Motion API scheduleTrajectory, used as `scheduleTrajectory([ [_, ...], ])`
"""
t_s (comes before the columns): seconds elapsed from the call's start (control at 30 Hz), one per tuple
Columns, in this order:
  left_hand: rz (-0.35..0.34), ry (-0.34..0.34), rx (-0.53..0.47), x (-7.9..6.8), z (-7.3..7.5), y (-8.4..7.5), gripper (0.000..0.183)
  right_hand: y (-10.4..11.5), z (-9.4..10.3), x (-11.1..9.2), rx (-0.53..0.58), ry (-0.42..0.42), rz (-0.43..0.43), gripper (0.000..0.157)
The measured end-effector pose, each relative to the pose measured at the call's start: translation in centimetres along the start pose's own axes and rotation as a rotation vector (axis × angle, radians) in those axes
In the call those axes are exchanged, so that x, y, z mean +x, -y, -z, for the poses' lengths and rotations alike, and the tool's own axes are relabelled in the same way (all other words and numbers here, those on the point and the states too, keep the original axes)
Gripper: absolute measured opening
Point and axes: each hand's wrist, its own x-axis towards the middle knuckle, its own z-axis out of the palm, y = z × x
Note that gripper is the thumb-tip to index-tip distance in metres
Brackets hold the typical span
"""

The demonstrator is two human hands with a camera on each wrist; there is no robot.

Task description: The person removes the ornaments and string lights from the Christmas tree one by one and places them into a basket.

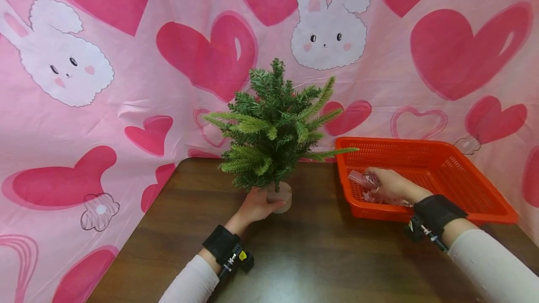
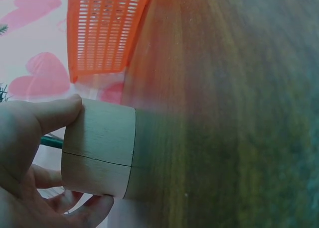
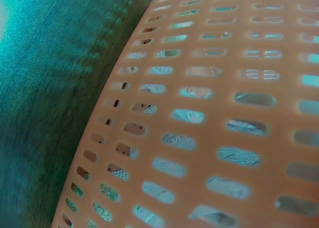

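Note:
A small artificial Christmas tree (image 1: 273,125) with green needled branches stands upright on the table. My left hand (image 1: 257,207) grips its round wooden base (image 1: 282,196), thumb on one side and fingers on the other. In the left wrist view the same wooden base (image 2: 99,148) has a thin crack line along its side. My right hand (image 1: 389,183) reaches down into the orange-red plastic basket (image 1: 480,172), its fingers on a clear plastic packet (image 1: 364,179). In the right wrist view the slotted basket wall (image 3: 199,128) hides that hand; patterned and shiny things show through the slots.
More crinkled clear wrapping (image 1: 370,196) lies in the basket below my right hand. The brown wooden table (image 1: 311,256) reaches back to a pink cloth (image 1: 139,83) printed with hearts and rabbits. The tree's lower right branch extends over the basket's left rim.

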Motion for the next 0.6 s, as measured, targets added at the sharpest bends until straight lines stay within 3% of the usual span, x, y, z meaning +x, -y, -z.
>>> scheduleTrajectory([
  [0.17, -0.037, -0.014, -0.002, 0.2, 0.0, 0.1, 0.071, 0.0, 0.3, 0.0, 0.016, 0.034, -0.022, 0.084],
  [0.5, -0.111, -0.005, -0.027, 0.4, 0.4, 0.6, 0.065, 0.1, 1.4, -1.0, -0.024, 0.049, 0.004, 0.076],
  [0.6, -0.093, 0.018, -0.032, 0.2, 0.7, 0.7, 0.063, 0.0, 1.7, -1.4, -0.034, 0.051, 0.009, 0.074],
])
